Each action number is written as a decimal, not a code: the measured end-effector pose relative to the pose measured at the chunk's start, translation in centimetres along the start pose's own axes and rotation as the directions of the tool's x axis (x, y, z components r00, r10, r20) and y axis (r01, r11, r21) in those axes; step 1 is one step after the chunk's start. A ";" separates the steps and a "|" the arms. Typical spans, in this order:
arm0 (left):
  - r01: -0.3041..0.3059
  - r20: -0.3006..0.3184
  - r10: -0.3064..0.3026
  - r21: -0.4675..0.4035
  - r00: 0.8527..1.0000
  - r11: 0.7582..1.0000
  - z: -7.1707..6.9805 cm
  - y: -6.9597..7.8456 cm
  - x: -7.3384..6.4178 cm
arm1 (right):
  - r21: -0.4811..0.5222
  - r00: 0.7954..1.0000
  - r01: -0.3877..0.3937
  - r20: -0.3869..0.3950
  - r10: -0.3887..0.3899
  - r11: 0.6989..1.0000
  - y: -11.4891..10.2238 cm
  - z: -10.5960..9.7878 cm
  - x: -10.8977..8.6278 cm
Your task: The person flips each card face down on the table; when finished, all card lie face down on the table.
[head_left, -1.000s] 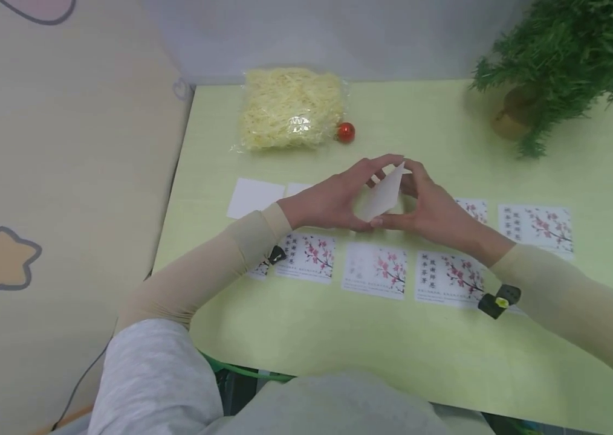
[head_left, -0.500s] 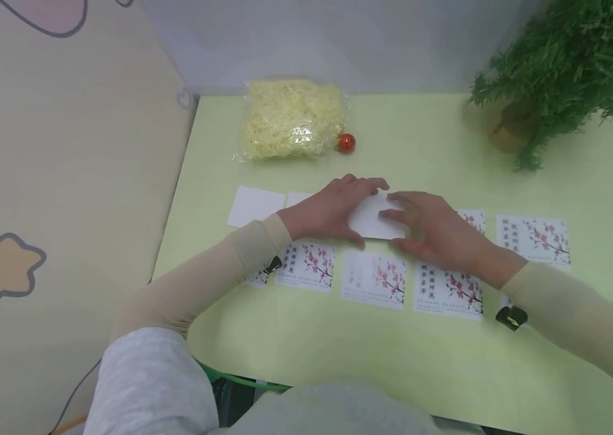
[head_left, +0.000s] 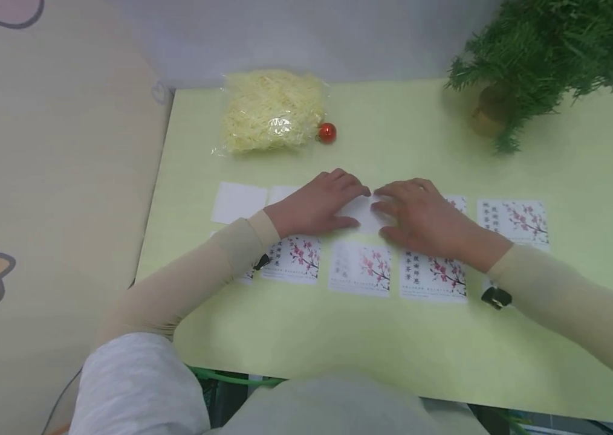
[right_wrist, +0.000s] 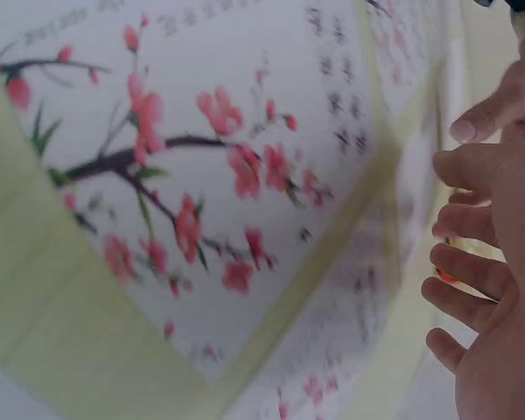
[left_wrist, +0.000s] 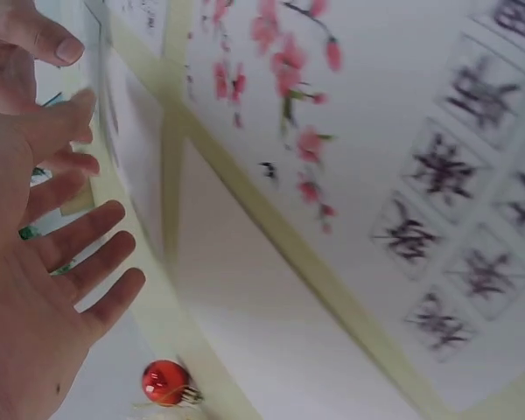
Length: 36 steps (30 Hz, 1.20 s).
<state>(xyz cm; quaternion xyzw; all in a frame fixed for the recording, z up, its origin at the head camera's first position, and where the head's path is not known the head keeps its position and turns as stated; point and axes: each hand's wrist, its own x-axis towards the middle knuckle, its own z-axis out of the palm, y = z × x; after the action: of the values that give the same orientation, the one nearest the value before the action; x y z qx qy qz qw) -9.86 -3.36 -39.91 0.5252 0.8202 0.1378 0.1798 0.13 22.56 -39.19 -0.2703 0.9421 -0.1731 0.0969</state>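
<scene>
In the head view a blank white card (head_left: 360, 211) lies flat in the back row of cards, partly covered by the hands. My left hand (head_left: 320, 202) is at its left side, fingers and thumb spread loosely. Across from it my right hand (head_left: 423, 220) reaches over the card's right side with relaxed fingers. Both wrist views show the left hand (left_wrist: 61, 254) and the right hand (right_wrist: 499, 271) with nothing gripped. Nearer the body lies a row of cards printed with pink blossom branches, among them a faintly lettered card (head_left: 360, 269) and a sharply lettered card (head_left: 434, 281).
Another blank card (head_left: 239, 202) lies at the left of the back row, a blossom card (head_left: 513, 223) at its right. Farther back are a clear bag of pale yellow shreds (head_left: 274, 112), a red bauble (head_left: 327, 133) and a green artificial tree (head_left: 540, 66).
The white card, held tilted between both hands a second ago, has come down flat onto the table. The fingers have loosened from it. The head view has shifted slightly.
</scene>
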 end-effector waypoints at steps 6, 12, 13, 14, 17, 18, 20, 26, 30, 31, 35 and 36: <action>-0.045 -0.003 0.045 0.100 0.999 0.994 -2.3 1.5 0.9 | 0.022 0.990 -0.130 0.053 0.129 0.991 1.6 -3.3 -1.0; -0.056 0.076 0.044 0.153 0.996 0.987 -2.7 3.2 3.2 | 0.027 0.973 -0.198 0.122 0.194 0.980 2.8 -4.6 -2.4; -0.046 0.092 0.031 0.155 0.995 0.987 -2.5 3.3 3.4 | 0.034 0.971 -0.207 0.132 0.200 0.978 2.9 -4.4 -2.4; -0.034 0.110 0.017 0.158 0.994 0.987 -2.3 3.4 3.6 | 0.042 0.969 -0.212 0.137 0.204 0.976 2.9 -4.2 -2.3; -0.014 0.146 -0.009 0.159 0.989 0.987 -1.6 3.4 3.7 | 0.048 0.968 -0.213 0.148 0.204 0.976 2.6 -3.3 -1.8; -0.010 0.154 -0.015 0.162 0.988 0.987 -1.3 3.4 3.7 | 0.042 0.969 -0.206 0.147 0.197 0.978 2.5 -3.0 -1.7; -0.004 0.168 -0.024 0.169 0.986 0.986 -0.9 3.4 3.6 | 0.021 0.974 -0.184 0.142 0.179 0.983 2.2 -2.5 -1.4; 0.027 0.177 -0.044 0.098 0.983 0.995 -0.4 3.4 3.8 | -0.024 0.979 -0.156 0.126 0.158 0.987 1.9 -2.0 -1.3; 0.055 0.180 -0.065 0.057 0.982 0.997 -0.3 3.3 4.0 | -0.024 0.979 -0.164 0.121 0.165 0.986 1.9 -1.9 -1.3; 0.057 0.180 -0.065 0.053 0.981 0.997 -0.2 3.3 4.0 | -0.024 0.978 -0.170 0.122 0.171 0.985 1.9 -1.8 -1.3; 0.049 0.173 -0.059 0.062 0.983 0.997 -0.2 3.4 4.0 | -0.003 0.973 -0.201 0.120 0.199 0.980 1.8 -1.7 -1.2; 0.045 0.171 -0.057 0.072 0.984 0.996 -0.2 3.4 4.0 | 0.008 0.972 -0.207 0.117 0.205 0.978 1.8 -1.6 -1.2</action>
<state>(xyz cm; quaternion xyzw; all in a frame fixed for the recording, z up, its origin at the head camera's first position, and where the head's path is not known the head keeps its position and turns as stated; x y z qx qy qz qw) -8.71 1.72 -38.87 0.5199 0.8189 0.0593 0.2359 -0.16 25.06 -38.27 -0.1796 0.9561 -0.1555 0.1714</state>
